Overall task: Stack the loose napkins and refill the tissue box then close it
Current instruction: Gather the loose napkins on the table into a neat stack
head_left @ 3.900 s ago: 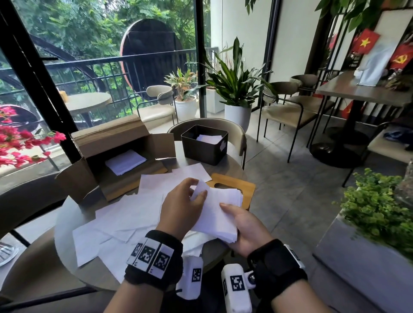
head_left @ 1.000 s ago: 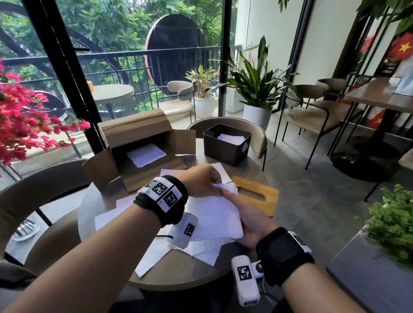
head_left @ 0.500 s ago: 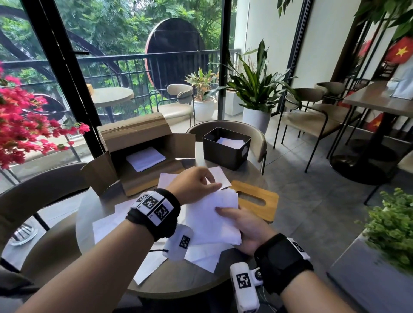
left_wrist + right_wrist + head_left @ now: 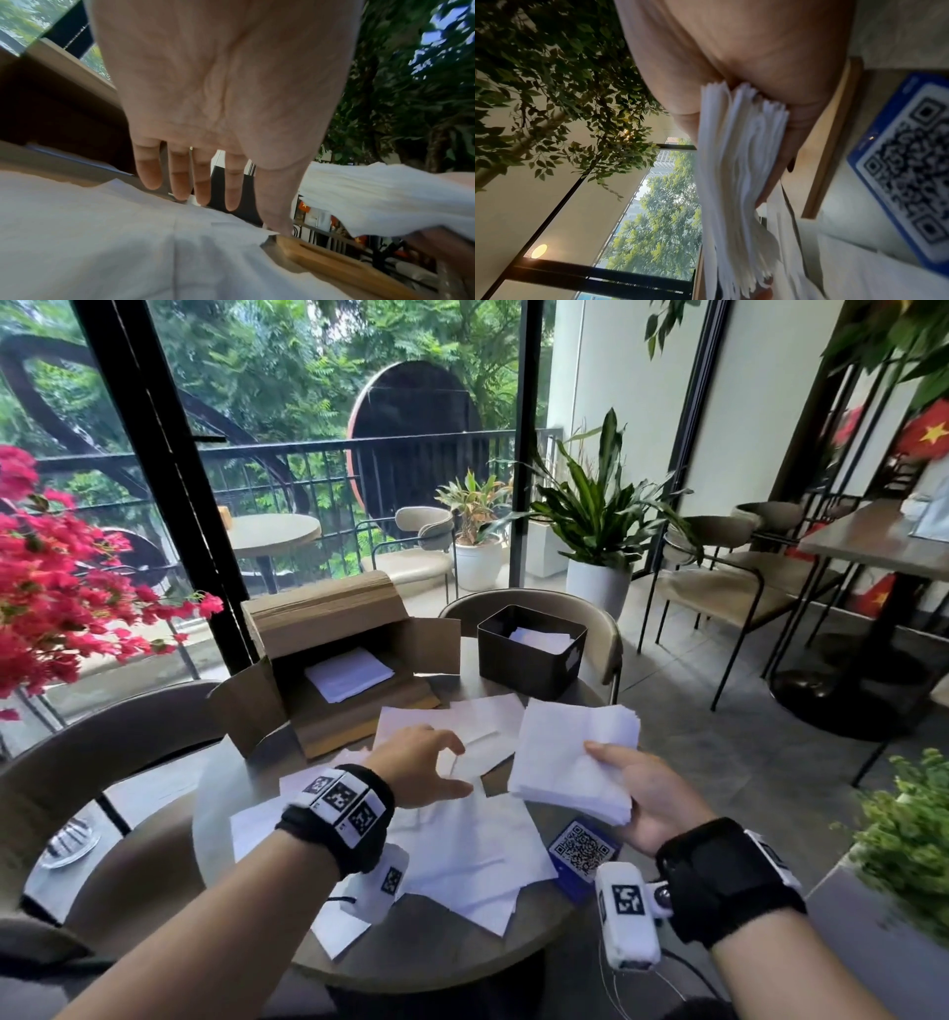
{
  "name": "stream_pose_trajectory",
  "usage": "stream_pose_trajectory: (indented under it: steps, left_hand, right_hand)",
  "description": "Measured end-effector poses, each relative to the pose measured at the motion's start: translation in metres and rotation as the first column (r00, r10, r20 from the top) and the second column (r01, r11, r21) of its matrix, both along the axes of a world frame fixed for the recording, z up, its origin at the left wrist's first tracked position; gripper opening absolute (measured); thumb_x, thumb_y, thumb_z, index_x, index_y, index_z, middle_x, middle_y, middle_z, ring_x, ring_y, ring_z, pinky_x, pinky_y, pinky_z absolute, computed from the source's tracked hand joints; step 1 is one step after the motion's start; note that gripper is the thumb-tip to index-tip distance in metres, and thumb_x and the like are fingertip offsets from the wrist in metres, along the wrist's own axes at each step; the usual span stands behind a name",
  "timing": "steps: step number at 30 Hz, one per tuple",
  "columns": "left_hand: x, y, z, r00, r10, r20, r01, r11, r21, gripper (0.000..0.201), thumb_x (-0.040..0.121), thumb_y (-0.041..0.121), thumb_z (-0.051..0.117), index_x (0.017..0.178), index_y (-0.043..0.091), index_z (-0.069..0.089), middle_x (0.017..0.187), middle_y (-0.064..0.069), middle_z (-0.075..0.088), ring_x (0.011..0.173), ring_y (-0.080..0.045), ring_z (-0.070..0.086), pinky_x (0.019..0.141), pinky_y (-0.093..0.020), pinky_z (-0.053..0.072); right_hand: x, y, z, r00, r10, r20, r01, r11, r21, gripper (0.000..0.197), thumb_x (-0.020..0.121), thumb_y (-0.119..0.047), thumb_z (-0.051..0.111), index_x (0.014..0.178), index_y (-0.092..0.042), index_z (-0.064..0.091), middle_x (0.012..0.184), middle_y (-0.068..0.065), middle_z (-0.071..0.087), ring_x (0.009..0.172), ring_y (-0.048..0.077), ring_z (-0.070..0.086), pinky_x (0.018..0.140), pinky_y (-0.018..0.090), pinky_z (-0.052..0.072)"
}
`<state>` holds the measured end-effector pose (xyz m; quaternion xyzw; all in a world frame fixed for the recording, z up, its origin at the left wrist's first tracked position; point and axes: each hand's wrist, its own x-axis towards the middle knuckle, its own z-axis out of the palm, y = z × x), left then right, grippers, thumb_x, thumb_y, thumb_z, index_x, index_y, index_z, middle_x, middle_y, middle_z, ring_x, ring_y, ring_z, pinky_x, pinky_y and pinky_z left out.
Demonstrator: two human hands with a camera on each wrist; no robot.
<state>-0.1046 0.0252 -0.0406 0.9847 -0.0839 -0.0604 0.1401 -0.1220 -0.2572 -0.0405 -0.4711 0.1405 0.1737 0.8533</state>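
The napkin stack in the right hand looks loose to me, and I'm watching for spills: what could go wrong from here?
1. The right hand holds the napkin stack by one corner with its edges fanned out, so sheets might slip out.
2. The left hand hovers open over overlapping loose napkins; it may drag up several at once.
3. Some napkins lie near the table's front edge and could slide off.

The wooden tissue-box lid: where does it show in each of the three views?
Head: not visible; the napkin stack in the right hand covers its place.
Left wrist: wooden lid at lower right, beside the loose napkins.
Right wrist: lid edge at right, past the stack.
Shared landmark: the napkin stack.
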Motion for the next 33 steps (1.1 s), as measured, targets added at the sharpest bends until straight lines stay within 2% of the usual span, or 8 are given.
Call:
stream_pose_trajectory:
  steps: [4, 10, 16, 22, 25, 28, 30, 33]
  left_hand:
    - [0.029, -0.013, 0.006, 0.997, 0.072, 0.016, -0.073, 0.986, 0.149, 0.081, 0.081, 0.065, 0.067, 0.149, 0.029, 0.041, 0.151, -0.004, 0.045, 0.138, -0.031, 0.041, 0.113, -0.044, 0.038]
    - [0.055, -0.043, 0.004, 0.992, 0.069, -0.102, -0.042, 0.968, 0.246, 0.095, 0.081, 0.067, 0.064, 0.159, 0.027, 0.025, 0.16, -0.006, 0.039, 0.143, -0.032, 0.041, 0.115, -0.046, 0.04]
    - [0.075, -0.038, -0.01, 0.945, 0.326, 0.001, -0.319, 0.926, 0.2, 0.083, 0.084, 0.07, 0.056, 0.147, 0.019, 0.042, 0.147, -0.013, 0.05, 0.134, -0.036, 0.046, 0.108, -0.045, 0.042]
    - [0.086, -0.023, -0.011, 0.909, 0.407, -0.093, -0.384, 0.902, 0.196, 0.109, 0.045, 0.086, 0.055, 0.133, 0.022, 0.059, 0.132, -0.006, 0.063, 0.125, -0.032, 0.057, 0.109, -0.046, 0.043]
    - [0.085, -0.02, -0.009, 0.893, 0.427, -0.14, -0.417, 0.904, 0.095, 0.079, 0.061, 0.071, 0.074, 0.123, 0.023, 0.062, 0.123, -0.002, 0.067, 0.117, -0.03, 0.06, 0.105, -0.043, 0.047]
    - [0.086, -0.016, -0.013, 0.895, 0.426, -0.134, -0.432, 0.901, -0.023, 0.051, 0.072, 0.049, 0.083, 0.111, 0.024, 0.063, 0.108, 0.003, 0.065, 0.103, -0.024, 0.059, 0.091, -0.031, 0.047]
    - [0.086, -0.012, -0.015, 0.905, 0.409, -0.117, -0.419, 0.905, -0.076, 0.036, 0.076, 0.038, 0.084, 0.102, 0.024, 0.065, 0.101, 0.005, 0.063, 0.096, -0.02, 0.058, 0.084, -0.027, 0.045]
    - [0.091, -0.005, -0.017, 0.912, 0.389, -0.131, -0.406, 0.9, -0.16, 0.023, 0.073, 0.038, 0.083, 0.075, 0.024, 0.065, 0.095, 0.002, 0.072, 0.088, -0.02, 0.065, 0.075, -0.025, 0.046]
  right_hand:
    - [-0.004, -0.011, -0.007, 0.999, -0.008, -0.033, 0.007, 1.0, -0.023, 0.042, 0.098, -0.007, 0.063, 0.138, 0.005, 0.058, 0.124, 0.026, 0.074, 0.116, 0.041, 0.071, 0.072, 0.046, 0.067]
    - [-0.014, -0.014, -0.019, 0.998, -0.03, -0.05, 0.03, 1.0, -0.003, 0.042, 0.099, -0.004, 0.063, 0.139, 0.006, 0.057, 0.124, 0.027, 0.074, 0.116, 0.043, 0.071, 0.072, 0.05, 0.067]
    - [-0.018, -0.023, -0.023, 0.998, -0.041, -0.053, 0.041, 0.999, -0.012, 0.041, 0.099, -0.006, 0.064, 0.138, 0.006, 0.057, 0.121, 0.026, 0.075, 0.114, 0.042, 0.072, 0.074, 0.049, 0.067]
    - [-0.021, -0.021, -0.026, 0.998, -0.025, -0.052, 0.025, 1.0, -0.008, 0.039, 0.099, -0.006, 0.064, 0.135, 0.007, 0.059, 0.12, 0.025, 0.076, 0.113, 0.041, 0.073, 0.086, 0.051, 0.065]
    - [-0.023, -0.018, -0.024, 0.999, -0.013, -0.046, 0.012, 1.0, -0.026, 0.034, 0.099, -0.006, 0.065, 0.131, 0.006, 0.062, 0.117, 0.025, 0.077, 0.107, 0.041, 0.075, 0.08, 0.048, 0.067]
    - [-0.023, -0.017, -0.023, 0.999, -0.015, -0.038, 0.014, 0.999, -0.037, 0.034, 0.099, -0.006, 0.065, 0.131, 0.005, 0.062, 0.116, 0.024, 0.077, 0.104, 0.04, 0.076, 0.075, 0.046, 0.067]
    - [-0.023, -0.017, -0.024, 0.999, -0.018, -0.034, 0.017, 0.999, -0.049, 0.035, 0.099, -0.006, 0.065, 0.131, 0.006, 0.062, 0.116, 0.025, 0.077, 0.106, 0.041, 0.075, 0.083, 0.049, 0.065]
    - [-0.023, -0.019, -0.024, 0.999, -0.019, -0.03, 0.017, 0.997, -0.069, 0.035, 0.099, -0.006, 0.065, 0.131, 0.007, 0.062, 0.117, 0.025, 0.077, 0.111, 0.043, 0.073, 0.095, 0.053, 0.057]
